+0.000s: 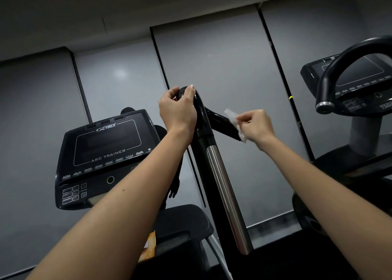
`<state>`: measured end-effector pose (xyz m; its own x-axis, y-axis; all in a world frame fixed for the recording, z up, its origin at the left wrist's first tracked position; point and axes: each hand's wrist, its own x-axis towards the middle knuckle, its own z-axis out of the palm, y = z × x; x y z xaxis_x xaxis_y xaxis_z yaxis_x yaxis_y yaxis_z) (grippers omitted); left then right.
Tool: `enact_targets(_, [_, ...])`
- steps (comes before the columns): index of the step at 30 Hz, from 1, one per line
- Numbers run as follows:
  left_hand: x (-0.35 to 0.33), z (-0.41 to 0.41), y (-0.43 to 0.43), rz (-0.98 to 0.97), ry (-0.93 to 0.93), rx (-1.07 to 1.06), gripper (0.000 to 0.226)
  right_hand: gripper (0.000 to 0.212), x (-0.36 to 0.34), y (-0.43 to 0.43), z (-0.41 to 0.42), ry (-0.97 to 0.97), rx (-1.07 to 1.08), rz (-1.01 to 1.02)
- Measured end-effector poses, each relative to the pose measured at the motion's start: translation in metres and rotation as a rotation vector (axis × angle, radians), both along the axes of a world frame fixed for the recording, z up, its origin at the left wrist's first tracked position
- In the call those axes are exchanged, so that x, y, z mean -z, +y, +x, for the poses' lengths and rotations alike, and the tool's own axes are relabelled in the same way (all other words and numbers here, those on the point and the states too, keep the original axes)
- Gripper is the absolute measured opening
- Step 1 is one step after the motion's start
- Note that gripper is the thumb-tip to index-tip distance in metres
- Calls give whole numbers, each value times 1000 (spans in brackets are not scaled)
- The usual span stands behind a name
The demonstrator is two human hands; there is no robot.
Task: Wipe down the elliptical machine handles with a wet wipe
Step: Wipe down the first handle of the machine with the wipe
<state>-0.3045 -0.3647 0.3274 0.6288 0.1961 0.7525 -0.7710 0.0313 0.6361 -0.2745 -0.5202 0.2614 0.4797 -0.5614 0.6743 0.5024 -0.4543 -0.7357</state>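
Left hand [178, 110] grips the handle [201, 118] top, steadying it; right hand [255, 124] pinches the wet wipe [234, 120] against the side branch. Wrap fully, stroke downward.

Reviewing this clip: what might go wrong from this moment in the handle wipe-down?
1. The left grip wraps the curved handle top, so that patch may go unwiped unless the grip shifts.
2. The right grip pinches the wet wipe bunched small against the side bar, so coverage could be patchy.
3. The chrome section lower down seems easy to skip.
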Motion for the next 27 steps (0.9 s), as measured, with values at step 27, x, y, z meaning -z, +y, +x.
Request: enact_targets(27, [5,-1,-1,-50,21,194,44,19,41,11,15,-153,480,-657])
